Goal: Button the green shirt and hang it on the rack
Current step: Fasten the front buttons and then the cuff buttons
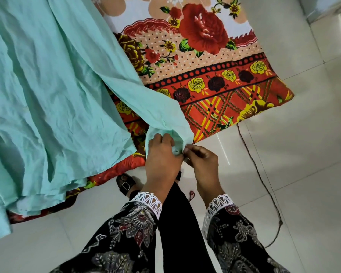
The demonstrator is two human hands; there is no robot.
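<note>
The pale green shirt point(47, 91) lies spread over a bed, filling the left half of the view. One long sleeve point(146, 99) runs down to the bed's near edge, and its cuff point(175, 149) hangs just past that edge. My left hand point(162, 158) pinches the cuff from the left, and a small button shows beside its fingers. My right hand point(202, 163) pinches the cuff's other edge from the right. Both hands meet at the cuff. No rack is in view.
A red, orange and yellow floral bedsheet point(215, 81) covers the bed under the shirt. White floor tiles point(293, 154) lie to the right and below. A thin dark cord point(264, 184) trails across them. My black sandal point(125, 185) stands by the bed edge.
</note>
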